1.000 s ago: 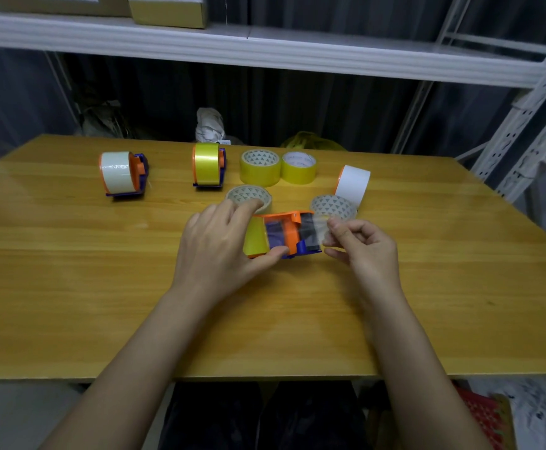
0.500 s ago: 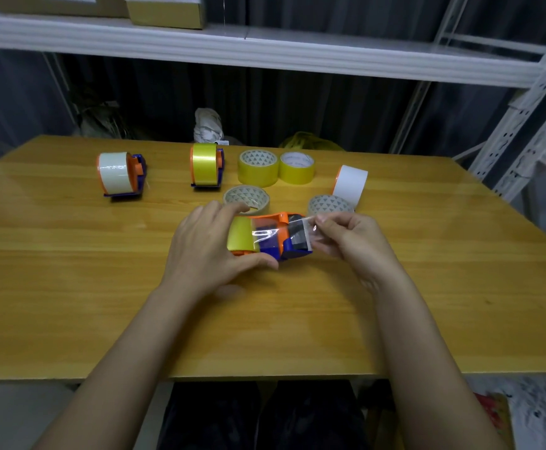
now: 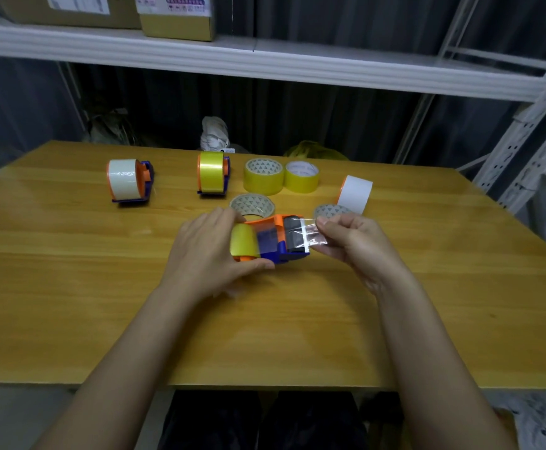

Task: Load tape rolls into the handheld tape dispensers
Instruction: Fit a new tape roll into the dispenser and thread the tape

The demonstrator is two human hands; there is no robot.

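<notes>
**Head view: tape end drawn across dispenser at mid-counter**

Head camera shows the orange-and-blue plastic handheld tape dispenser point(image 3: 273, 243) lying on the wooden counter point(image 3: 70, 287), near the middle, with a yellow tape roll point(image 3: 244, 243) seated in it. Left hand point(image 3: 213, 254) grips the roll end of the dispenser, thumb under its near edge, fingers over the far side. Right hand point(image 3: 357, 245) pinches the free end of the clear tape strip point(image 3: 307, 235), which lies stretched over the dispenser's dark front end.

Farther back on the counter:
- dispenser loaded with white tape point(image 3: 129, 180), left
- dispenser loaded with yellow tape point(image 3: 212, 173)
- two loose yellow rolls point(image 3: 263, 176), touching
- upright white roll point(image 3: 354, 193), right
- two flat rolls with triangle-patterned cores point(image 3: 253, 204), partly hidden by the hands
</notes>
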